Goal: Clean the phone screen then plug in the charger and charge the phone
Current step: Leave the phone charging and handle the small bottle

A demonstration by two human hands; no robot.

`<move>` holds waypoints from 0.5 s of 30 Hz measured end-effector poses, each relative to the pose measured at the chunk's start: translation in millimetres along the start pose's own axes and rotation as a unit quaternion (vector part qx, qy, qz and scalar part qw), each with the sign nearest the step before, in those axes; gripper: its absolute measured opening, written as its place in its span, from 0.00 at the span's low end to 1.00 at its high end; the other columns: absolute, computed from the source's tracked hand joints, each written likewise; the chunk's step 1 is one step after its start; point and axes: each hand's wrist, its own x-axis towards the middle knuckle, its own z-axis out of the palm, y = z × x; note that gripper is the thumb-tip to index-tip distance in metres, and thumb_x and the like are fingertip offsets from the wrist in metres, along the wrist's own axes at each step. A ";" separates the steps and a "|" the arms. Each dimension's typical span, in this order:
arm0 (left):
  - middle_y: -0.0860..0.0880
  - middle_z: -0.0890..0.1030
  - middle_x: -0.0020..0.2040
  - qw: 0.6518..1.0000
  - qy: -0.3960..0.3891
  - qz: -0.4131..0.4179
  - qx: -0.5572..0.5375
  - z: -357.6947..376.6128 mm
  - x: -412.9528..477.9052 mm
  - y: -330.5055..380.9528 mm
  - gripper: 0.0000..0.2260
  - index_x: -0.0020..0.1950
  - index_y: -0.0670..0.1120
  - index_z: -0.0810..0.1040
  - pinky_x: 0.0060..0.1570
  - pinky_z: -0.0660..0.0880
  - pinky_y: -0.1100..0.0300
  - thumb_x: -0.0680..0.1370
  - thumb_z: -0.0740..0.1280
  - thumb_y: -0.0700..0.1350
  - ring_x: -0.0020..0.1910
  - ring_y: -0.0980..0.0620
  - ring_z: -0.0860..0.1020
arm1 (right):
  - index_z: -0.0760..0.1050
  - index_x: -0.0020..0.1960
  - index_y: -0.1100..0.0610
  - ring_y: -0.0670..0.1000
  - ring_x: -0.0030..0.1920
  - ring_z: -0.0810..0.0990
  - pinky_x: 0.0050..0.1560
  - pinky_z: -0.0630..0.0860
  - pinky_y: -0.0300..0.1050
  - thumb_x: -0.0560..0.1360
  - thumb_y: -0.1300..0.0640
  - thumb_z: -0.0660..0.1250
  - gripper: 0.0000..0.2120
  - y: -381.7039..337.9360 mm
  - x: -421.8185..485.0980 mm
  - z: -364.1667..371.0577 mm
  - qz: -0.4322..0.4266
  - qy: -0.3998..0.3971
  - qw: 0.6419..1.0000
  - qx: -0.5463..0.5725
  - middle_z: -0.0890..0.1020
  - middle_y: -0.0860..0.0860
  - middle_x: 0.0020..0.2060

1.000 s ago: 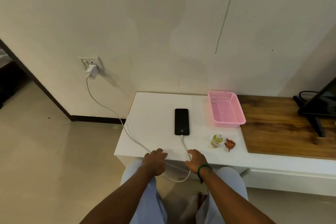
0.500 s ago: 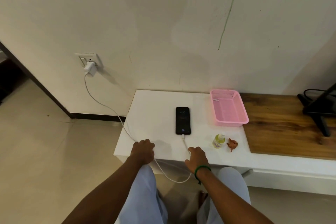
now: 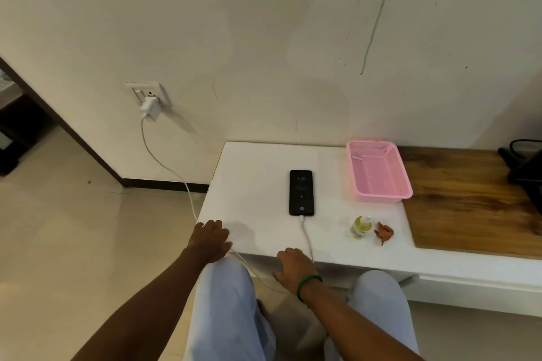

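The phone (image 3: 301, 193) is laid at 12 o'clock from the right hand (image 3: 293, 268). Fingers of it and the left hand (image 3: 209, 240) are seen loose, empty. The phone may be dragged off if the cable (image 3: 306, 236) is snagged.

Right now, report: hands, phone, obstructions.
Left hand, right hand open at table edge. Phone flat, lit, cable in, charger in socket. Bottle, cloth clear of cable.
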 end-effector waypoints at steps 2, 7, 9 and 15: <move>0.46 0.74 0.60 1.000 -0.004 -0.003 0.007 2.2 -1.9 -4.9 0.19 0.62 0.47 0.74 0.58 0.68 0.51 0.80 0.54 0.57 0.60 0.46 0.73 | 0.72 0.58 0.58 0.57 0.56 0.73 0.54 0.73 0.50 0.73 0.51 0.61 0.17 -7.1 -1.4 0.8 0.000 -0.024 0.999 -0.024 0.77 0.57 0.56; 0.46 0.74 0.59 1.000 -0.016 -0.017 0.013 10.0 -8.7 -17.6 0.19 0.61 0.47 0.74 0.55 0.69 0.50 0.80 0.54 0.57 0.58 0.46 0.73 | 0.70 0.62 0.59 0.61 0.60 0.73 0.59 0.70 0.54 0.73 0.58 0.63 0.18 -18.1 -2.5 5.1 -0.013 -0.072 0.995 -0.065 0.77 0.60 0.59; 0.46 0.74 0.59 1.000 -0.020 -0.020 0.013 13.6 -11.0 -22.7 0.18 0.61 0.48 0.73 0.54 0.70 0.51 0.80 0.54 0.58 0.58 0.46 0.74 | 0.70 0.64 0.58 0.61 0.62 0.73 0.63 0.70 0.53 0.72 0.61 0.63 0.20 -20.0 -2.0 7.2 -0.011 -0.096 0.995 -0.035 0.76 0.59 0.61; 0.45 0.73 0.59 0.998 -0.033 -0.045 -0.012 19.6 -16.6 -31.0 0.17 0.61 0.47 0.73 0.53 0.71 0.50 0.81 0.54 0.56 0.54 0.45 0.77 | 0.72 0.63 0.56 0.59 0.60 0.75 0.61 0.73 0.50 0.73 0.59 0.60 0.19 -26.9 -4.2 9.2 0.009 -0.132 0.989 0.064 0.77 0.58 0.61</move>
